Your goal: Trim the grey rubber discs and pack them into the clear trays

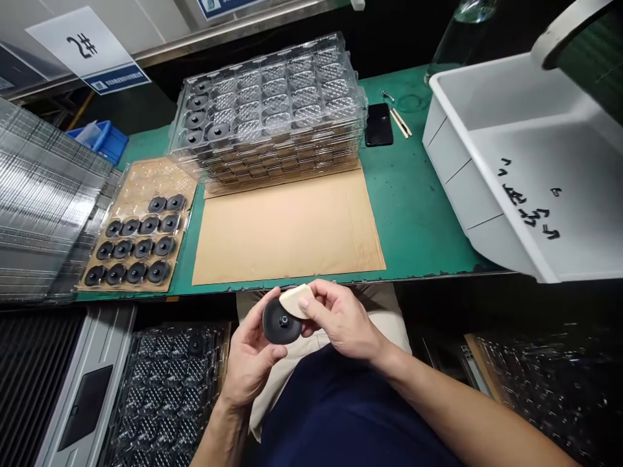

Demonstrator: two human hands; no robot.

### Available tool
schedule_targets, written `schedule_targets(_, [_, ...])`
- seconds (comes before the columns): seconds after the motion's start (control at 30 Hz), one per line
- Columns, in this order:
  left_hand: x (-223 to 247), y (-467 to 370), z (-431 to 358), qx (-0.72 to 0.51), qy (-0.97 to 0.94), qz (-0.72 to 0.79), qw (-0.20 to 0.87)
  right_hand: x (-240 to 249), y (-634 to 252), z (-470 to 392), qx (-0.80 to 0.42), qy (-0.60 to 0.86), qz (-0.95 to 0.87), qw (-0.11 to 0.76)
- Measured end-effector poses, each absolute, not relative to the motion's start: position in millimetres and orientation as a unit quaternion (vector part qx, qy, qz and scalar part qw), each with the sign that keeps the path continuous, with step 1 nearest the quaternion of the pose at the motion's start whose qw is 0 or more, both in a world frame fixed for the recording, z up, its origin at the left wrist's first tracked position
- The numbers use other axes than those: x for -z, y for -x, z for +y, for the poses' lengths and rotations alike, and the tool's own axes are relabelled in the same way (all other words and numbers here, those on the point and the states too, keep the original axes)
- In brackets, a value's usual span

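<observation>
Before you stands the long green work table point(409, 188), its near edge just beyond your hands. At its right end is the big light-grey plastic bin point(452, 172), with dark handwritten marks on the inside. Near the rear of the table rises the stack of clear plastic compartment trays point(275, 123); in its top layer five round black pieces sit toward the left side. In front of this stack lies the flat brown cardboard sheet point(287, 227). To the left of the sheet is the single clear plastic tray point(146, 175) on brown board, and it carries fourteen black pieces in its nearer rows. Behind this tray, at the left, you have the blue plastic basket point(114, 143).

Your left hand point(250, 360) and your right hand point(348, 324) meet above your lap, below the table edge. To the right of the stack lies the flat black rectangular object point(378, 125). The round black disc with a raised centre point(275, 331) is held by your left hand, between thumb and fingers. Your right hand pinches the small cream-coloured pad point(294, 301), which overlaps the disc's upper right edge; how firmly it presses, I cannot tell.
</observation>
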State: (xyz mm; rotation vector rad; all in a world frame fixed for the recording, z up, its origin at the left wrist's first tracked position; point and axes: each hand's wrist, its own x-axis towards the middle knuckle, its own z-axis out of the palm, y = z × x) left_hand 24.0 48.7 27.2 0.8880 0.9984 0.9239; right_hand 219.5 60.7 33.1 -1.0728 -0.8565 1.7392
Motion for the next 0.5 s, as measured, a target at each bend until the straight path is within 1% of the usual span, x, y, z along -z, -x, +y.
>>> schedule_targets(0.07, [-31, -22, 49, -0.423, -0.395, 0.447, 0.682, -42, -223, 62, -0.659, 0.447, -0.416, 0.44])
schedule_targets(0.1, [-33, -22, 49, -0.435, -0.396, 0.449, 0.673, -46, -225, 62, -0.614, 0.465, -0.468, 0.434])
schedule_targets(0.2, [-37, -26, 49, -0.477, -0.394, 0.444, 0.648, -56, -229, 61, -0.408, 0.525, -0.629, 0.402])
schedule_targets(0.27, [-38, -29, 50, -0.491, -0.39, 0.433, 0.648, -63, -230, 57, -0.317, 0.533, -0.694, 0.366])
schedule_targets(0.4, [-39, -32, 51, -0.493, -0.378, 0.417, 0.663, -72, -232, 52, -0.309, 0.491, -0.751, 0.315])
schedule_targets(0.5, [-38, -32, 52, -0.496, -0.375, 0.417, 0.663, -72, -234, 54, -0.283, 0.514, -0.75, 0.305])
